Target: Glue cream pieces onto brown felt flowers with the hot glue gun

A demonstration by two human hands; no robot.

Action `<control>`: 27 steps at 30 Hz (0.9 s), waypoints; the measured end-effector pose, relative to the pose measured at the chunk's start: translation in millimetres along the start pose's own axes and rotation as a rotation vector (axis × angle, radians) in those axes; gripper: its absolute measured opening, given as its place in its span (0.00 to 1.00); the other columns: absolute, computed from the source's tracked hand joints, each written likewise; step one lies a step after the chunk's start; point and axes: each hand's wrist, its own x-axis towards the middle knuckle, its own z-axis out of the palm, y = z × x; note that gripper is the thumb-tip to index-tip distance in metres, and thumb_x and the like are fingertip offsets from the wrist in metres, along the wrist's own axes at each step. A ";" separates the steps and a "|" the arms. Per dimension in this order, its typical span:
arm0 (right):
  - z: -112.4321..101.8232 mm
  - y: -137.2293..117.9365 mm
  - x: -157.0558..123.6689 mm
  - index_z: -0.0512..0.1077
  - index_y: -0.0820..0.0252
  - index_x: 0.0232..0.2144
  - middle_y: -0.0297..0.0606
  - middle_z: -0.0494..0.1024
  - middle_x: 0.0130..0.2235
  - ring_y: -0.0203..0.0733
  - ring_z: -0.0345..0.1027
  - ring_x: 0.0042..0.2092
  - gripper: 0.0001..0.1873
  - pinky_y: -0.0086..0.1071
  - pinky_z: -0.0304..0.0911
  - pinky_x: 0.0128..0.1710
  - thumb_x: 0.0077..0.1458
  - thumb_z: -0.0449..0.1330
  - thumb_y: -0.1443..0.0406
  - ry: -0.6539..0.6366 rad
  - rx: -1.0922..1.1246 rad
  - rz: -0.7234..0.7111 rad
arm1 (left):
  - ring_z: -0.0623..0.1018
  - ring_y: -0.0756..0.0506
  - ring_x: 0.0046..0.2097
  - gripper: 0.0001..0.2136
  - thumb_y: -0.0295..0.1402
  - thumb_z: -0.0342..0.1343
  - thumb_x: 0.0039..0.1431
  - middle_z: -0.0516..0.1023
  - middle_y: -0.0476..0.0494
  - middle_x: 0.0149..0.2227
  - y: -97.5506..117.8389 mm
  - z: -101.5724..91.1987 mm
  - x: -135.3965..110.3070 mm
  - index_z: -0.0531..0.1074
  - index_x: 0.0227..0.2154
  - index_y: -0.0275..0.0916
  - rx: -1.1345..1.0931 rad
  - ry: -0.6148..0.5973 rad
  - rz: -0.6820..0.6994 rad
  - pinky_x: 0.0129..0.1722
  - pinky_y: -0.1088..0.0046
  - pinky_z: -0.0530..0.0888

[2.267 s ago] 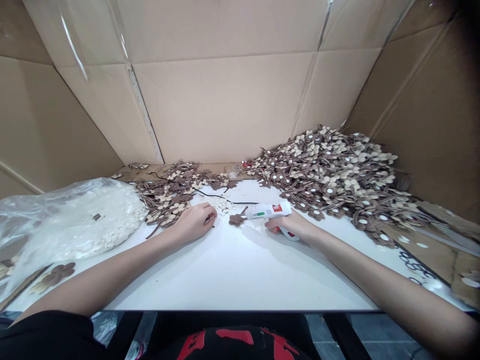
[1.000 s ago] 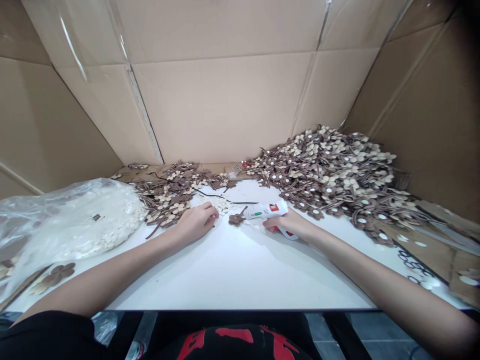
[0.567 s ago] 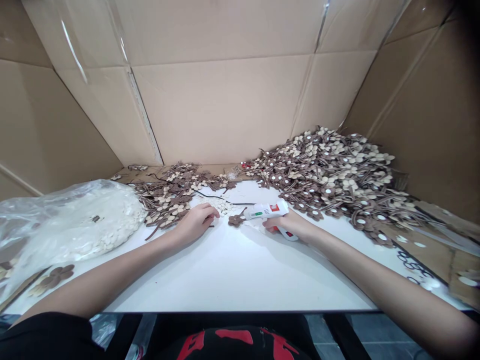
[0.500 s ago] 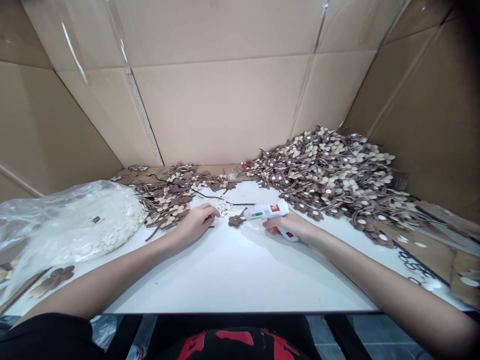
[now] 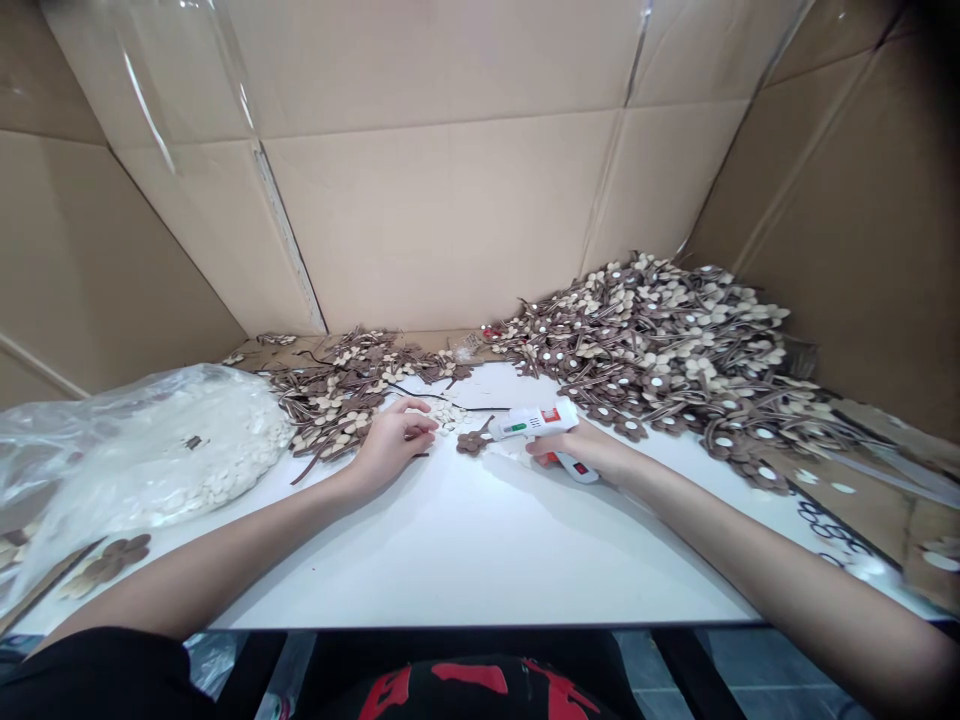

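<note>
My right hand (image 5: 581, 447) is closed around a white glue gun (image 5: 534, 421) whose nozzle points left at a brown felt flower (image 5: 472, 440) lying on the white table (image 5: 480, 530). My left hand (image 5: 391, 441) rests on the table just left of that flower, fingers curled and pinched together beside a small heap of white discs (image 5: 444, 411). What the fingertips hold, if anything, is too small to see.
A large pile of finished brown and cream flowers (image 5: 675, 350) fills the back right. A smaller pile of flowers (image 5: 341, 385) lies at back left. A clear plastic bag of white discs (image 5: 150, 450) sits at left. Cardboard walls (image 5: 450, 200) enclose the table.
My left hand's fingers have shifted slightly toward the heap of white discs. The glue gun and my right hand have stayed nearly still.
</note>
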 end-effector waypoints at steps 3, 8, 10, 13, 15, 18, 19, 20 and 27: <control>0.6 -0.2 -0.1 0.66 0.60 0.19 0.33 0.70 0.20 0.35 0.60 0.22 0.03 0.28 0.51 0.20 0.35 0.58 0.67 0.012 0.018 -0.003 | 0.73 0.48 0.36 0.09 0.35 0.54 0.52 0.68 0.41 0.43 -4.5 1.3 0.5 0.76 0.31 0.38 -0.041 -0.012 -0.022 0.36 0.70 0.74; 0.9 2.0 1.2 0.66 0.60 0.19 0.33 0.70 0.21 0.36 0.61 0.23 0.03 0.28 0.53 0.21 0.36 0.58 0.67 -0.007 0.039 -0.027 | 0.74 0.47 0.36 0.10 0.36 0.53 0.53 0.73 0.41 0.38 -1.0 -0.1 4.0 0.76 0.28 0.37 -0.063 -0.036 -0.010 0.35 0.73 0.73; 0.9 3.4 2.1 0.66 0.60 0.19 0.32 0.70 0.20 0.35 0.60 0.22 0.03 0.28 0.52 0.21 0.37 0.58 0.66 -0.019 0.039 -0.040 | 0.74 0.48 0.34 0.10 0.36 0.52 0.54 0.75 0.43 0.33 5.8 -0.8 8.1 0.75 0.27 0.36 -0.057 -0.040 -0.030 0.32 0.75 0.72; 1.3 5.3 3.9 0.66 0.60 0.19 0.32 0.69 0.20 0.35 0.61 0.23 0.03 0.28 0.52 0.21 0.37 0.58 0.66 -0.019 0.046 -0.062 | 0.73 0.49 0.28 0.10 0.36 0.52 0.54 0.76 0.45 0.28 17.1 3.2 16.2 0.75 0.29 0.35 -0.092 -0.040 -0.086 0.28 0.77 0.69; 1.6 6.2 4.9 0.67 0.61 0.20 0.32 0.70 0.20 0.36 0.62 0.24 0.03 0.27 0.53 0.22 0.37 0.58 0.66 -0.014 0.050 -0.059 | 0.73 0.50 0.27 0.10 0.35 0.52 0.53 0.76 0.46 0.28 22.0 10.4 20.4 0.74 0.29 0.34 -0.151 -0.033 -0.092 0.26 0.77 0.69; 2.0 7.0 5.7 0.68 0.60 0.22 0.32 0.71 0.21 0.36 0.62 0.24 0.04 0.27 0.53 0.22 0.37 0.58 0.67 -0.003 0.061 -0.044 | 0.73 0.50 0.29 0.08 0.34 0.53 0.53 0.75 0.46 0.28 23.4 23.6 22.1 0.72 0.29 0.34 -0.202 0.027 -0.029 0.29 0.77 0.70; 2.1 7.3 5.9 0.69 0.60 0.23 0.32 0.71 0.21 0.36 0.62 0.23 0.05 0.27 0.53 0.22 0.37 0.58 0.67 -0.002 0.065 -0.045 | 0.73 0.50 0.30 0.07 0.33 0.53 0.53 0.75 0.46 0.29 22.6 27.1 21.5 0.72 0.29 0.34 -0.204 0.045 0.001 0.30 0.77 0.70; 2.3 7.6 6.1 0.69 0.60 0.23 0.31 0.71 0.21 0.36 0.62 0.23 0.05 0.27 0.53 0.22 0.36 0.58 0.67 -0.001 0.069 -0.049 | 0.73 0.51 0.30 0.06 0.32 0.53 0.53 0.75 0.46 0.28 21.5 29.9 20.6 0.72 0.29 0.35 -0.198 0.059 0.029 0.30 0.77 0.70; 4.5 6.3 4.6 0.70 0.61 0.26 0.32 0.73 0.25 0.35 0.62 0.23 0.09 0.27 0.56 0.22 0.35 0.59 0.67 0.011 0.112 -0.049 | 0.73 0.52 0.32 0.04 0.29 0.52 0.54 0.75 0.48 0.30 16.6 32.8 16.0 0.71 0.31 0.36 -0.160 0.098 0.122 0.34 0.77 0.70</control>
